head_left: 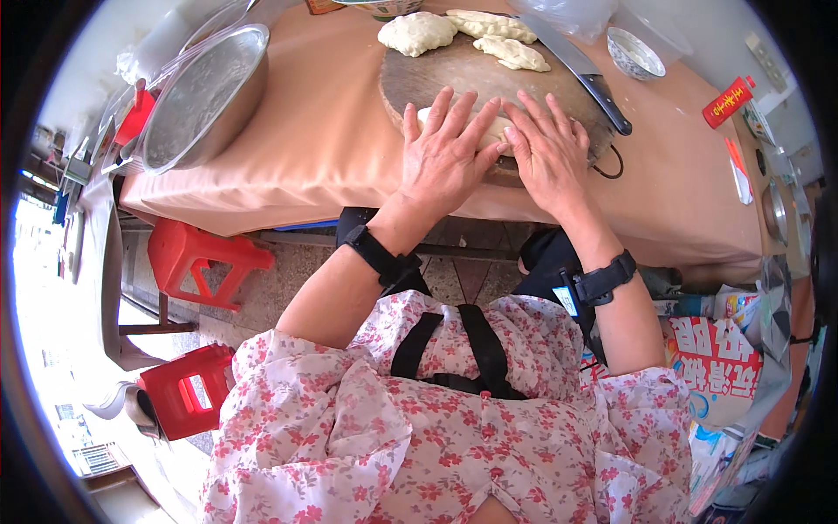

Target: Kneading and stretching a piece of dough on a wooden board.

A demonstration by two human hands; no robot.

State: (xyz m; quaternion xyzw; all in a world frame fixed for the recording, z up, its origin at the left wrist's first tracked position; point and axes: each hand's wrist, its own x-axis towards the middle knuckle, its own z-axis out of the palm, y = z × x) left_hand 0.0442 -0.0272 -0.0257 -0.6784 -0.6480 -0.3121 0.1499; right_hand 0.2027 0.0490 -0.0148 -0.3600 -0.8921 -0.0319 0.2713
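My left hand and my right hand lie flat, fingers spread, over a piece of dough on a round wooden chopping board. Most of that dough is hidden beneath my palms and fingers; a pale bit shows between them and by my left fingers. My thumbs come close together in the middle. At the board's far side rest a rounded lump of dough and two flatter dough pieces, one of them a smaller strip. A kitchen knife with a black handle lies along the board's right side.
A big metal basin stands on the left of the cloth-covered table. At the right are a patterned bowl, a red can and a clear plastic bag. Red stools stand below on the left.
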